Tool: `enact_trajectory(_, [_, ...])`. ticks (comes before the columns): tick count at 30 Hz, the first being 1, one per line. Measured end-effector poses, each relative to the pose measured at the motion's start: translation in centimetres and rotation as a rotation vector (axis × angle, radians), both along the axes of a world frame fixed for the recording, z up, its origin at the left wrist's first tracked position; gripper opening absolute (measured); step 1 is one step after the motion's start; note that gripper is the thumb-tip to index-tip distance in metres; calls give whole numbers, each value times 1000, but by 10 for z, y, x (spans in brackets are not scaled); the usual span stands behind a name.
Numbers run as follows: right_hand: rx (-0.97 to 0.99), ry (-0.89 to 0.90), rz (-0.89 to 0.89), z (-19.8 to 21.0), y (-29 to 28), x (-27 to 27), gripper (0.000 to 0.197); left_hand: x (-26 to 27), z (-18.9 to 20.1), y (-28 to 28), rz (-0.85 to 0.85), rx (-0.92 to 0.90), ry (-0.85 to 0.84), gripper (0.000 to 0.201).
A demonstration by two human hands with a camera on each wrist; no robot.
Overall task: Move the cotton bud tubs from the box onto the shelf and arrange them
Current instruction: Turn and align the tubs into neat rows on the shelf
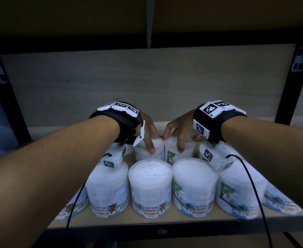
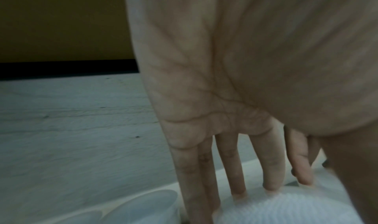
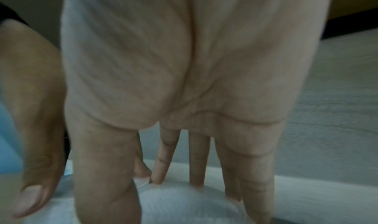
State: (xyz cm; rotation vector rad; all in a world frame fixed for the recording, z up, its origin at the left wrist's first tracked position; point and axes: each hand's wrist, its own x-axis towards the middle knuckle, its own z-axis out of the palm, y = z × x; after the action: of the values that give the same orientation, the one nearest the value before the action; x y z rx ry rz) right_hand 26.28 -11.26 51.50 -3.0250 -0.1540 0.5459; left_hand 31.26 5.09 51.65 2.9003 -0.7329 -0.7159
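Note:
Several clear cotton bud tubs with white buds stand in two rows on the wooden shelf [image 1: 147, 221]. My left hand [image 1: 150, 138] grips a back-row tub [image 1: 148, 153] from above, thumb on its near side and fingers [image 2: 272, 171] reaching down behind its far rim. My right hand [image 1: 177, 138] holds the neighbouring back-row tub [image 1: 186, 149] the same way, with its fingers [image 3: 197, 162] behind the lid [image 3: 184, 203]. The two held tubs touch side by side. The box is out of view.
The front row of tubs [image 1: 149, 187] stands close to the shelf's black front rail [image 1: 165, 230]. A pale back panel [image 1: 147, 83] closes the bay, with black uprights [image 1: 290, 83] at the sides and another shelf overhead. Black cables [image 1: 251, 185] hang from both wrists.

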Motion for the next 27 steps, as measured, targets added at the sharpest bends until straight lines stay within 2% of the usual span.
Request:
enact_trajectory(6, [41, -7, -29, -1, -1, -12, 66, -9, 0, -3, 24, 49, -11, 57])
enact_trajectory(12, [80, -10, -39, -2, -3, -22, 64, -17, 1, -4, 25, 77, -17, 74])
enact_trajectory(16, [83, -3, -42, -2, -2, -28, 63, -23, 1, -4, 41, 64, -33, 58])
enact_trajectory(27, [79, -29, -45, -1, 3, -45, 53, -32, -3, -4, 35, 48, -145, 53])
